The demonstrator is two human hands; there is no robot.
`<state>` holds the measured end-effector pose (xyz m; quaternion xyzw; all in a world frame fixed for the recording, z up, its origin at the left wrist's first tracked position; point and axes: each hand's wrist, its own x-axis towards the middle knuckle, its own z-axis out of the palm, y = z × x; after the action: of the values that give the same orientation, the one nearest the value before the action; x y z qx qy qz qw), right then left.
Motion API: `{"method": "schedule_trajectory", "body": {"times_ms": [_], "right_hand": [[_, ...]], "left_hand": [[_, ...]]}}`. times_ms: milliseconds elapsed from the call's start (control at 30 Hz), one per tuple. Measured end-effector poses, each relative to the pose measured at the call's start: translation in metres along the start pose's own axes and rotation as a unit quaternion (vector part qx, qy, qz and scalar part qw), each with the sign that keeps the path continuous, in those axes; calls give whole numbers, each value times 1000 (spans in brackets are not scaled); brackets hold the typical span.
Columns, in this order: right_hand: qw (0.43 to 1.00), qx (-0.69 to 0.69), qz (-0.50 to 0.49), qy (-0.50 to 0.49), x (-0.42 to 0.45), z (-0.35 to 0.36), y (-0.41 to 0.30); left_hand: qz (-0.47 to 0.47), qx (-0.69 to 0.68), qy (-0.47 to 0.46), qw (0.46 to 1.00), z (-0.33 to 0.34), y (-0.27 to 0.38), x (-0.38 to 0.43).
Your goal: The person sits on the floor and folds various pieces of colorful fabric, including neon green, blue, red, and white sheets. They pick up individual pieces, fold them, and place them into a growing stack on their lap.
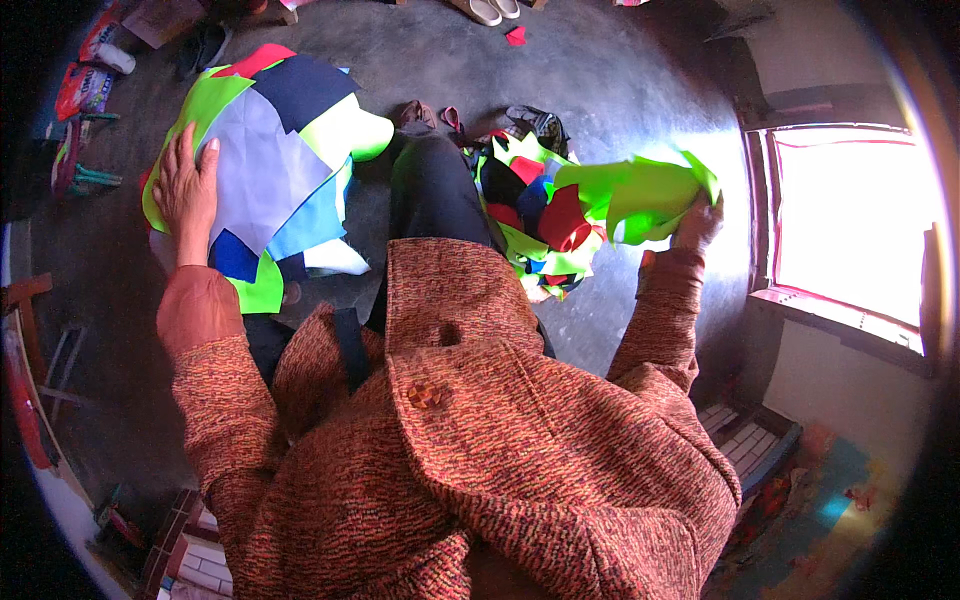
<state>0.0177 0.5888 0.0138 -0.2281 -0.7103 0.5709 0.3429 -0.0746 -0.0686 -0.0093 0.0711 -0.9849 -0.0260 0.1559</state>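
Note:
My left hand [189,184] lies flat on a stack of cut fabric pieces over my left leg, thumb apart from the fingers. Beneath it are a lime-green piece [184,112] and a large lavender-grey piece [264,169]. A dark navy piece [304,94], a light-blue piece [311,225] and a red piece [259,60] show around them. Out to the right, my right hand [699,221] grips a lime-green fabric piece [649,195] by its far end. That piece stretches left towards a heap of mixed fabric scraps [532,199] beside my right knee; its left end overlaps the heap.
A bright window [847,225] is in the right wall. Pale shoes [491,9] and a small red scrap [516,35] lie on the dark floor [420,56] ahead. Printed packets [82,88] and green-strapped sandals [94,176] are at far left. A dark patterned bag [541,126] sits behind the heap.

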Motion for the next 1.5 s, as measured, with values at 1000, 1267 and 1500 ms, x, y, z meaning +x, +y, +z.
{"method": "schedule_trajectory", "body": {"times_ms": [1000,1267,1500], "right_hand": [[875,289,170,-348,-66,123,-119],[824,308,287,-379,-128,125,-47],[804,317,328,-381,-154,115,-21]], "left_hand": [[-49,-7,27,998,-23,15,-3],[66,-506,46,859,-61,136,-62],[-42,-571,-189,798,12,199,-119]]}}
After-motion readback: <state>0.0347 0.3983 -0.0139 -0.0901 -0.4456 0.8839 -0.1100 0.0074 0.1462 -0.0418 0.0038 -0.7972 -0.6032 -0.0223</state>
